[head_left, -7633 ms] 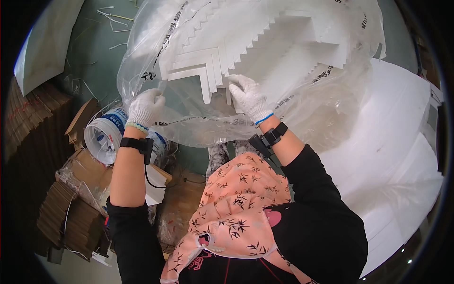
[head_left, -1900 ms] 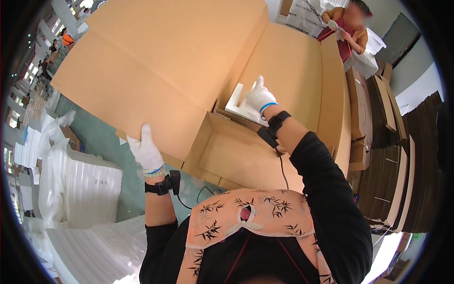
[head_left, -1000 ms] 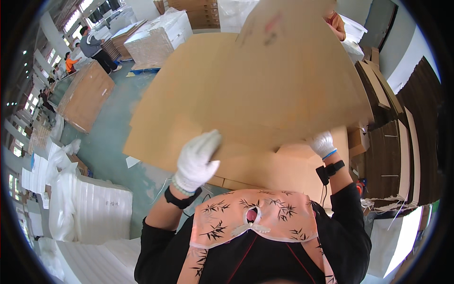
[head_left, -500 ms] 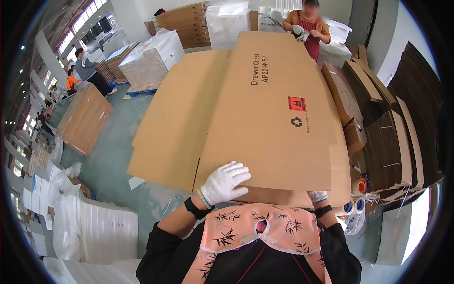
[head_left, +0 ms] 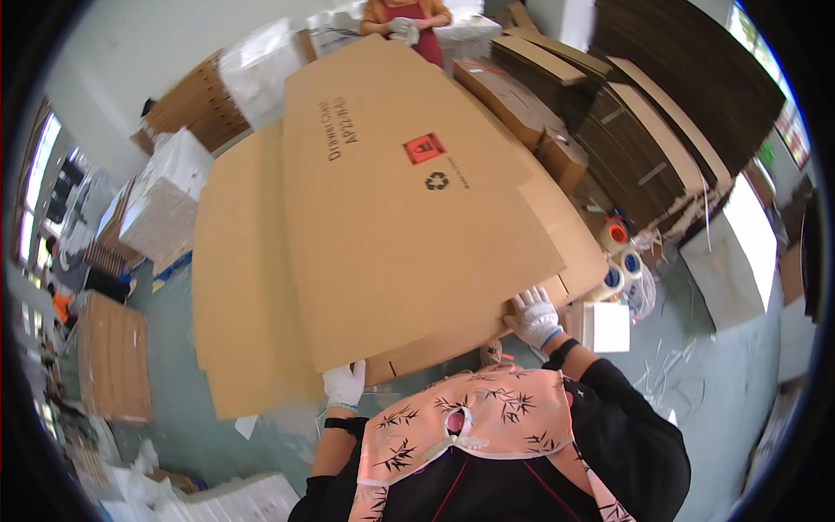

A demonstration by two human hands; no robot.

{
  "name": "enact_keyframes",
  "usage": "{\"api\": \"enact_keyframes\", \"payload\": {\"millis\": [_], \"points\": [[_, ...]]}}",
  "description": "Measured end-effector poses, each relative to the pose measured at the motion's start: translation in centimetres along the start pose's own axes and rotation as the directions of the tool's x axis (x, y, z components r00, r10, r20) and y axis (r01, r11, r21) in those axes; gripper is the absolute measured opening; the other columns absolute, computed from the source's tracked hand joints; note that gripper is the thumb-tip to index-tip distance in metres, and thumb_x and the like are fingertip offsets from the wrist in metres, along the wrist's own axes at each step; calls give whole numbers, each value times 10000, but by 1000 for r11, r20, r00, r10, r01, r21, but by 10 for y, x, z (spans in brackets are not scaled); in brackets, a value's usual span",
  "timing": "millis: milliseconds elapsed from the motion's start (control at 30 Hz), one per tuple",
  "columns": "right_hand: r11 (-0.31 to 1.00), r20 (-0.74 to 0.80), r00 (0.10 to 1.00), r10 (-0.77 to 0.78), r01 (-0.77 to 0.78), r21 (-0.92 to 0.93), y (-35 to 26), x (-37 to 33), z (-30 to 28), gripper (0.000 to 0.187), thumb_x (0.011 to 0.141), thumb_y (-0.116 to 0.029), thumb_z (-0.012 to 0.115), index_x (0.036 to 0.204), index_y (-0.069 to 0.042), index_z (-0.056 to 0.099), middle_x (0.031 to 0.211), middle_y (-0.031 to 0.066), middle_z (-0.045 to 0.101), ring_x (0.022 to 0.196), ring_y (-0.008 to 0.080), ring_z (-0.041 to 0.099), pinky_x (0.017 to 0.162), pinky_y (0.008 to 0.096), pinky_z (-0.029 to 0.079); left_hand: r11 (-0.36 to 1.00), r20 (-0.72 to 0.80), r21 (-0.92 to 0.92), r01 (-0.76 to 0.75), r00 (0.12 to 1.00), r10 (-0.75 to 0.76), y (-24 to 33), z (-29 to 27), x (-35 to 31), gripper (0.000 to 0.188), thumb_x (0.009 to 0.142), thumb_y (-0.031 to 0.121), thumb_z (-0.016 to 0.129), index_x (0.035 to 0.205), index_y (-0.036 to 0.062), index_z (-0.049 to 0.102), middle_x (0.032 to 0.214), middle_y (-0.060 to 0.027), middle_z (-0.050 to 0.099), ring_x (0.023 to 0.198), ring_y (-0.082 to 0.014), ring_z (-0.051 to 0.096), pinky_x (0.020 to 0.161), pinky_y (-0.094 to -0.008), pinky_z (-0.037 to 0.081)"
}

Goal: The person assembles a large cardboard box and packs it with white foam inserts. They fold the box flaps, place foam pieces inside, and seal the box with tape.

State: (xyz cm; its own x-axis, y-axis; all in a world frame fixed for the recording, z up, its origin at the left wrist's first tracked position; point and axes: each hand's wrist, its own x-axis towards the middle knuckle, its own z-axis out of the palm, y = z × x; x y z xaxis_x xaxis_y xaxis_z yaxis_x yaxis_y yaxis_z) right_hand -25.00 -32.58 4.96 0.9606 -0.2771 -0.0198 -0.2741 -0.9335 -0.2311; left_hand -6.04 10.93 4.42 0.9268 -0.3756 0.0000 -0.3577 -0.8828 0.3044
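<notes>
The large brown box (head_left: 409,252) lies directly in front of the wearer, and I take all positions from it. Its top flap is folded over and carries black print and a red label (head_left: 424,149).

Well to the left of the box, I observe a brown carton (head_left: 113,358) on the floor (head_left: 165,326). Beyond the box to the left, a white wrapped stack (head_left: 165,209) stands near a pile of brown cardboard (head_left: 198,103). The left flap (head_left: 245,274) extends outward from the left side of the box.

The gloved left hand (head_left: 344,383) is at the near left corner of the box, against the edge; its fingertips are partly hidden, and I cannot tell whether they grip. Behind the far end of the box stands a co-worker (head_left: 424,45), gloved hands held close together.

A long carton (head_left: 504,103) lies just beside the far right side of the box. The gloved right hand (head_left: 533,316) rests on the near edge of the box, toward its right end, fingers extended and slightly spread. The wearer's two hands are well apart.

To the right of the box are tape rolls (head_left: 613,277), a white block (head_left: 606,327), a tall stack of dark cardboard (head_left: 639,143) and, farthest out, a white panel (head_left: 735,252).
</notes>
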Motion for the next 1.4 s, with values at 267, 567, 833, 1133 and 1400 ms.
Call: {"api": "enact_keyframes", "payload": {"millis": [267,567,833,1133,1400], "points": [[1000,-50,999,0,0,-16,5,-1,-9,674,789,-408,721,1322,-39,536,1351,203,503,1266,371,474,1062,463,357,978,184,191,-79,982,43,41,-16,0,515,878,341,592,1266,3,574,1261,-256,595,1122,-436,590,934,-525,487],[962,-287,957,36,44,268,86,-29,-14,402,808,-321,688,1100,-53,616,1160,158,615,1117,338,573,997,438,424,876,388,475,-84,913,-123,105,-7,-1,709,825,379,620,1355,-48,423,1278,-284,559,1081,-429,620,882,-520,521],[47,327,146,934,-955,292,264,-248,78,341,883,-251,528,1052,-19,711,1071,248,691,1058,401,650,932,454,509,773,416,634,-13,848,-327,194,17,4,634,812,345,590,1256,-89,461,1203,-284,611,1058,-430,643,874,-515,528],[213,572,323,754,-944,251,312,-256,163,359,841,-183,517,1086,12,693,1144,310,644,1110,445,614,973,497,490,729,429,677,101,751,-502,236,27,28,639,790,330,606,1264,-93,541,1253,-325,600,1160,-404,617,995,-466,489],[993,852,521,57,-119,6,395,-260,158,225,758,-299,719,838,-96,775,935,172,727,910,348,710,783,432,578,794,320,537,284,803,-503,234,42,10,428,842,351,584,1074,15,713,1138,-257,678,1018,-360,688,867,-431,551]]}}
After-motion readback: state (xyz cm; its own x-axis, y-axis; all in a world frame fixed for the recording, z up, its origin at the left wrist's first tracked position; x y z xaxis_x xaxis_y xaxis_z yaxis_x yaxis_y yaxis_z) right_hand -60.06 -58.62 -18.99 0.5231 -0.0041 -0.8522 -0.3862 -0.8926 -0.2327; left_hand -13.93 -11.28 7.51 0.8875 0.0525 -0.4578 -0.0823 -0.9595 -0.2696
